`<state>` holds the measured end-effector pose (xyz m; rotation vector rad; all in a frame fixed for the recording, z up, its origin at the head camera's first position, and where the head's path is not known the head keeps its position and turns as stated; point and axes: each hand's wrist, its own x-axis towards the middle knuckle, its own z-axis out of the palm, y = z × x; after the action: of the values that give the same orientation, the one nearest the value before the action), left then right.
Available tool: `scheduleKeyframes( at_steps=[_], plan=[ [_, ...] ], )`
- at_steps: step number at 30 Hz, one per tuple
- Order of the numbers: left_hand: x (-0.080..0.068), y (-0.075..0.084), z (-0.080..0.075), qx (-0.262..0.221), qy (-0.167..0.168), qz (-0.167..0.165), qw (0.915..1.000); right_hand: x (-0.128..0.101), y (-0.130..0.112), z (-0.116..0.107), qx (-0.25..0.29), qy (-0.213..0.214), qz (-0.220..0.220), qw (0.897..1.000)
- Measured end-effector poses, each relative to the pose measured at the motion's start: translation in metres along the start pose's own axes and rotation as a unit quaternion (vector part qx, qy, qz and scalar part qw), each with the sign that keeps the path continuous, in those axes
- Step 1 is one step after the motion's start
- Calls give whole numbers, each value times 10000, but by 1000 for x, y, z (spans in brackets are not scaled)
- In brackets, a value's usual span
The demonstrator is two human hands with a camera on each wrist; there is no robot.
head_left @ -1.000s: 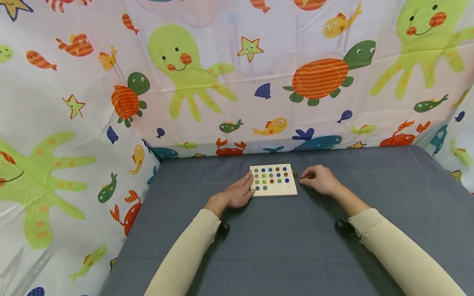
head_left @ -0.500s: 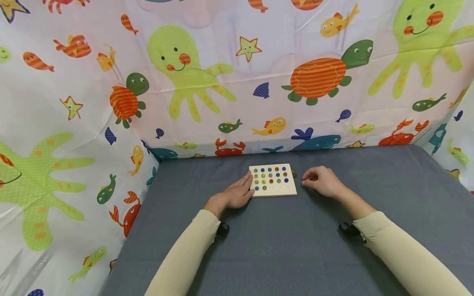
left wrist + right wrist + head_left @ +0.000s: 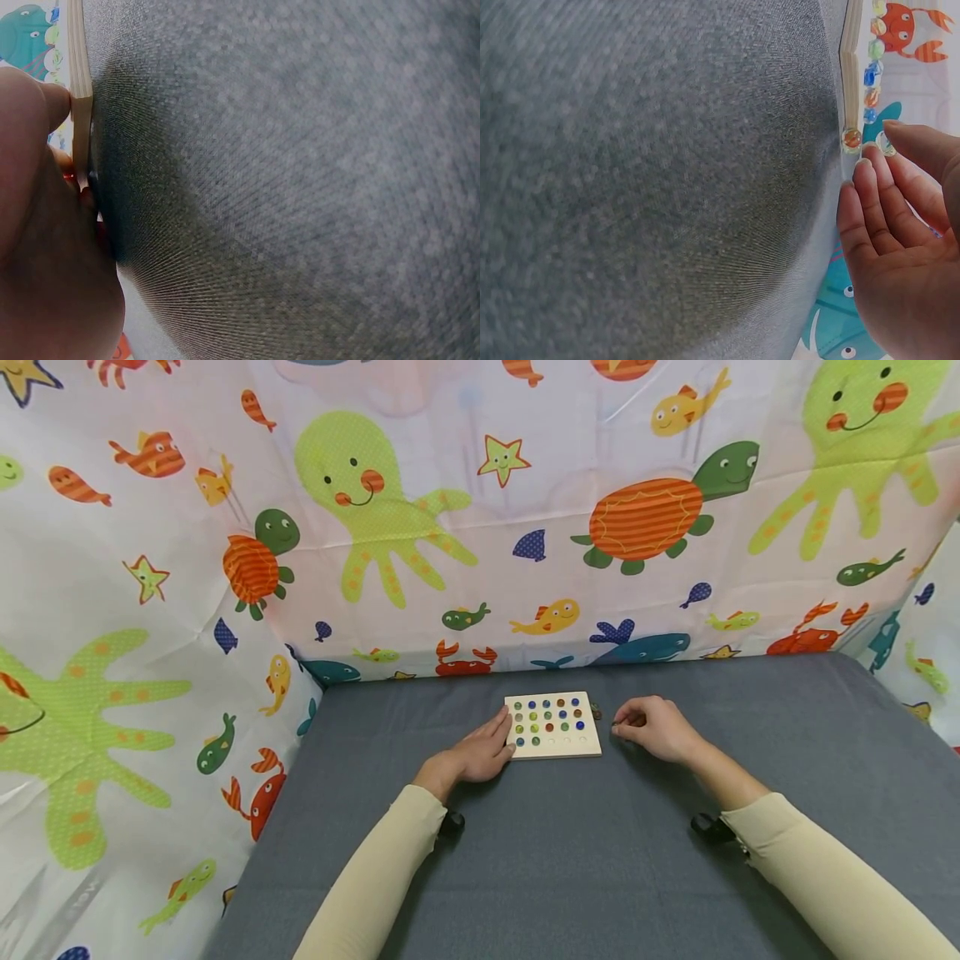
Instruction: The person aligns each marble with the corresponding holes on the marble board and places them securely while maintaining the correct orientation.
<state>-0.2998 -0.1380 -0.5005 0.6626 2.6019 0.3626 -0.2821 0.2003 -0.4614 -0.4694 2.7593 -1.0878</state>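
A pale wooden board (image 3: pixel 553 744) lies on the grey cloth, with several coloured marbles (image 3: pixel 547 716) set in its holes. My left hand (image 3: pixel 501 735) rests flat on the cloth, its straight fingers against the board's left edge (image 3: pixel 79 82). My right hand (image 3: pixel 622 722) sits just right of the board with curled fingers. In the right wrist view its thumb and a fingertip (image 3: pixel 868 165) pinch a clear marble (image 3: pixel 886 144). An orange marble (image 3: pixel 851 139) lies loose on the cloth beside the board's edge (image 3: pixel 849 67).
The grey cloth (image 3: pixel 570 852) covers the whole table. A printed sea-animal curtain (image 3: pixel 450 527) closes off the back and both sides. A dark marble (image 3: pixel 596 710) lies by the board's far right corner.
My right hand's fingers have drawn closer together beside the board, and its forearm has drifted slightly right. The left hand and the board have not moved.
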Motion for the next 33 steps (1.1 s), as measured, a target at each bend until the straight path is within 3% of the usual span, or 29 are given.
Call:
scheduleKeyframes(
  at_steps=[9,16,33],
  plan=[
    [-10,9,-7,-24,71,-8,10000,-3,-7,1,25,28,-159,9999],
    [-4,4,-4,136,-36,-73,9999,-3,-15,5,-45,93,-291,9995],
    [2,-1,2,1,7,-71,10000,2,-26,17,52,32,-485,9988]
  ],
)
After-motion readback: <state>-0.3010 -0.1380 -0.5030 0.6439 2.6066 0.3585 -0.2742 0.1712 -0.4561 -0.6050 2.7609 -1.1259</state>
